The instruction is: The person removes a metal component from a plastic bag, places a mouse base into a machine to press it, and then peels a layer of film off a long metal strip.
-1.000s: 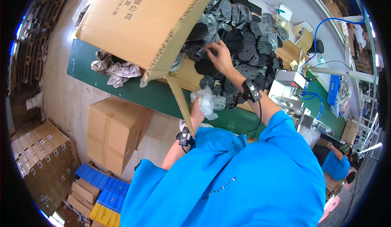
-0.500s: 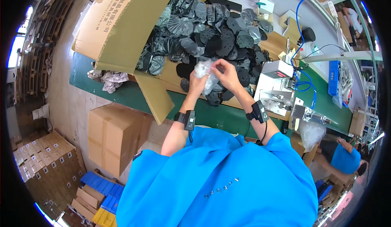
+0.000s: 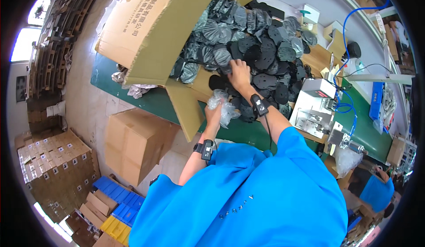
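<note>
My left hand (image 3: 213, 115) is closed on a crumpled bunch of clear plastic bags (image 3: 228, 112), held low at the front edge of the bench. Farther in, my right hand (image 3: 240, 75) reaches into a heap of flat, rounded black pads with small holes (image 3: 266, 52). Its bent fingers grip the edge of a dark pad (image 3: 225, 68), partly hidden by the hand. To the left of it, many pads are wrapped in clear plastic (image 3: 207, 54) and lie piled at the mouth of a large cardboard box (image 3: 152, 56).
A metal bench device with a white control box (image 3: 318, 88) stands right of the heap on the green bench (image 3: 261, 134). Blue tubing (image 3: 349, 109) loops beside it. A closed carton (image 3: 137, 145) sits on the floor at left. Another person (image 3: 376, 189) works at far right.
My hands have parted: the right let go of the clear plastic and went into the pads. The left drew nearer with the plastic bags. The whole view shifted rightward.
</note>
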Motion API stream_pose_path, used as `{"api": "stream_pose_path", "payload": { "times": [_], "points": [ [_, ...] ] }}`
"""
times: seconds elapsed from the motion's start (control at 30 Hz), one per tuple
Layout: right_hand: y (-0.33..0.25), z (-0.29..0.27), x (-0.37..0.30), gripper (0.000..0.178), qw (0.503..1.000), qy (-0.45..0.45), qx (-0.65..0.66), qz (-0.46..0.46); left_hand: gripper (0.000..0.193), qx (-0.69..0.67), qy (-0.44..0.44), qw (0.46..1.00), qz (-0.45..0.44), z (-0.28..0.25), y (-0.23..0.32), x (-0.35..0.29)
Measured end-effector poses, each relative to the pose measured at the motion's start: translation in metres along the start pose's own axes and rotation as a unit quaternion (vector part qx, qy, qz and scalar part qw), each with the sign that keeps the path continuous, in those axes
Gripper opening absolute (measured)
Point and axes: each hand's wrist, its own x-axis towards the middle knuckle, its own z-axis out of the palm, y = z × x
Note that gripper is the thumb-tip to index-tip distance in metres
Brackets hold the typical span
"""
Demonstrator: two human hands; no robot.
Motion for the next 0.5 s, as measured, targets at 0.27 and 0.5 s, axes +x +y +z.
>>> {"api": "stream_pose_path", "payload": {
  "times": [0.27, 0.5],
  "points": [
    [-0.001, -0.063, -0.002, 0.013, 0.979, 0.141, 0.144, 0.025, 0.059, -0.075, -0.033, 0.995, 0.058, 0.011, 0.037, 0.005],
    [-0.031, -0.052, -0.039, 0.021, 0.954, -0.163, 0.248, -0.036, 0.03, 0.061, -0.045, 0.992, 0.099, 0.019, 0.036, 0.031]
  ]
}}
